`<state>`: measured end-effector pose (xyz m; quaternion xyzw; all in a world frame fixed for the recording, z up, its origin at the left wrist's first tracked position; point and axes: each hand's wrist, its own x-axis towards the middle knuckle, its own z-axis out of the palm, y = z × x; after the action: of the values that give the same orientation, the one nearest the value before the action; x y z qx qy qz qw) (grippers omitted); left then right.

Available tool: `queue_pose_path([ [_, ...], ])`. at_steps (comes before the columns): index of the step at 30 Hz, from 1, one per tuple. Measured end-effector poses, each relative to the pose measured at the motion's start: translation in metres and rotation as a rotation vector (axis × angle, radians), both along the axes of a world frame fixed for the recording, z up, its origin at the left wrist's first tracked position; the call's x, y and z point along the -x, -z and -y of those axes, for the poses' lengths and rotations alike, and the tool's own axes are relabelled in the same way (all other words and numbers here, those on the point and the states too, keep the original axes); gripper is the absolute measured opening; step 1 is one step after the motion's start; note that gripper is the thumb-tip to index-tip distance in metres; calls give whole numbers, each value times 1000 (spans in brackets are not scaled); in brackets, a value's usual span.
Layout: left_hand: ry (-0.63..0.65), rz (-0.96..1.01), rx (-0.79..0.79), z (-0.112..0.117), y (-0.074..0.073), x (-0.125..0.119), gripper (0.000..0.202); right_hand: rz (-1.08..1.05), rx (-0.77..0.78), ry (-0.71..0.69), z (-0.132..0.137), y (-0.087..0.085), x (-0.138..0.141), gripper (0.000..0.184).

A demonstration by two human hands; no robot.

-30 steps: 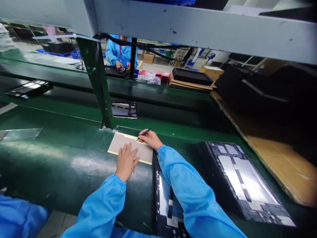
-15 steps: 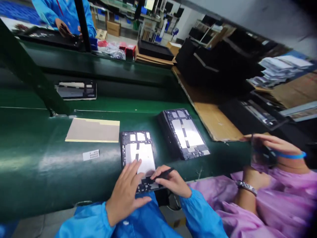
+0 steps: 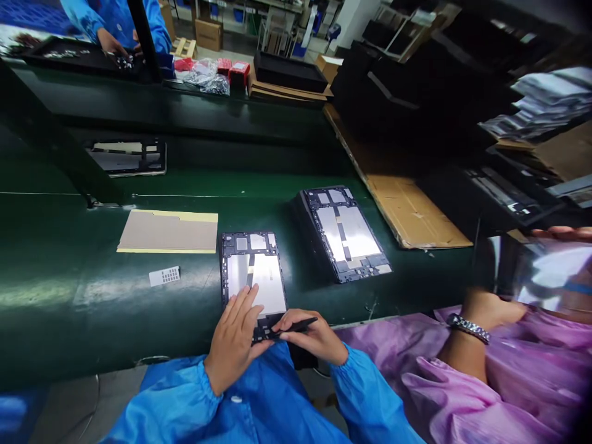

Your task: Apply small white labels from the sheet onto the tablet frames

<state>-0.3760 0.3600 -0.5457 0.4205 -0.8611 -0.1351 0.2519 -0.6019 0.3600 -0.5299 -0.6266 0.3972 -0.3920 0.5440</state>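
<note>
A black tablet frame (image 3: pixel 252 274) with silver plates lies face up on the green belt (image 3: pixel 92 296) right in front of me. My left hand (image 3: pixel 235 336) rests flat on its lower left part, fingers stretched out. My right hand (image 3: pixel 309 336) is closed on black tweezers (image 3: pixel 296 325), whose tip points left at the frame's bottom edge. A second tablet frame (image 3: pixel 345 233) lies to the right, tilted. A tan backing sheet (image 3: pixel 169 232) with yellow edges sits to the upper left, and a small white sticker piece (image 3: pixel 164 275) lies below it.
A co-worker in a pink smock (image 3: pixel 462 382) sits at my right holding a shiny tablet (image 3: pixel 522 271). Across the line, another person in blue (image 3: pixel 115 24) works at a tray. A third frame (image 3: pixel 127 157) rides the far belt. Cardboard (image 3: pixel 407 209) and black trays stand at the right.
My hands left the tan sheet and came down to the near tablet frame. The view swung right and down, and the co-worker's tablet rose at the right.
</note>
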Motion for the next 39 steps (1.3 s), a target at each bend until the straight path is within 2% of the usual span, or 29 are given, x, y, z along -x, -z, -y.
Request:
queue_pose_path([
  [9,-13,-5,-15,1,-1,1,59,-64,40,-53,3,-5,0,9],
  [14,-9,-16,-33,1,-1,1,59,-116,112,-80,4,-8,-1,9],
  [17,-11,-22,-52,1,-2,0,59,-66,92,-76,4,-7,-1,10],
  [21,4,-35,-83,2,-5,1,56,114,5,92,4,-5,1,10],
  [25,-42,-28,-122,1,-10,11,54,154,-59,186,10,-10,-5,13],
  [28,-71,-39,-154,2,-14,13,64,190,-85,366,29,-20,-20,15],
  [30,-50,-75,-134,3,-15,4,66,220,-107,502,48,-27,-36,22],
  [31,-45,-100,-109,3,-15,-5,62,222,-121,524,59,-31,-46,26],
  [33,-108,-136,-34,5,-13,-29,44,179,-158,441,81,-38,-70,30],
  [35,-286,-121,46,9,-10,-57,32,101,-174,267,103,-42,-98,29],
  [37,-459,-70,94,16,-6,-85,32,55,-177,107,123,-41,-127,26],
  [39,-533,-56,92,28,-2,-109,36,36,-161,-7,140,-36,-154,25],
])
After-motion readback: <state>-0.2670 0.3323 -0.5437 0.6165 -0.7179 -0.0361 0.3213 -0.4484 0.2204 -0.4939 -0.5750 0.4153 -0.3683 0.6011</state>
